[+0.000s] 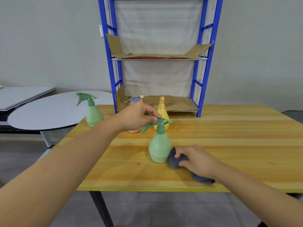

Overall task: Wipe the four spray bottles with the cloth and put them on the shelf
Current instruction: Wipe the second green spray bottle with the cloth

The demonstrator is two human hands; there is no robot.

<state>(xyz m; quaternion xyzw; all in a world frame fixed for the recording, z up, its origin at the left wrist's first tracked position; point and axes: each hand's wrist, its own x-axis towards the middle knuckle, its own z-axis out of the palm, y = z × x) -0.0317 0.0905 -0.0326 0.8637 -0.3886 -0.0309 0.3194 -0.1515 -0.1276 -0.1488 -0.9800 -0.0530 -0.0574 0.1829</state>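
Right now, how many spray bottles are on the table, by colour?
Green spray bottles: 2, the near one and the far one
Yellow spray bottle: 1
Orange spray bottle, mostly hidden behind the left hand: 1
Total: 4

Place: a plain workroom I stand in.
Evidence: bare grey wall (49, 46), blue metal shelf (203, 63), wooden surface (229, 136), tiled floor (164, 210).

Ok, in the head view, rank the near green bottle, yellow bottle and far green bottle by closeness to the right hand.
1. Near green bottle, just left of the right hand.
2. Yellow bottle, behind it.
3. Far green bottle, back left table corner.
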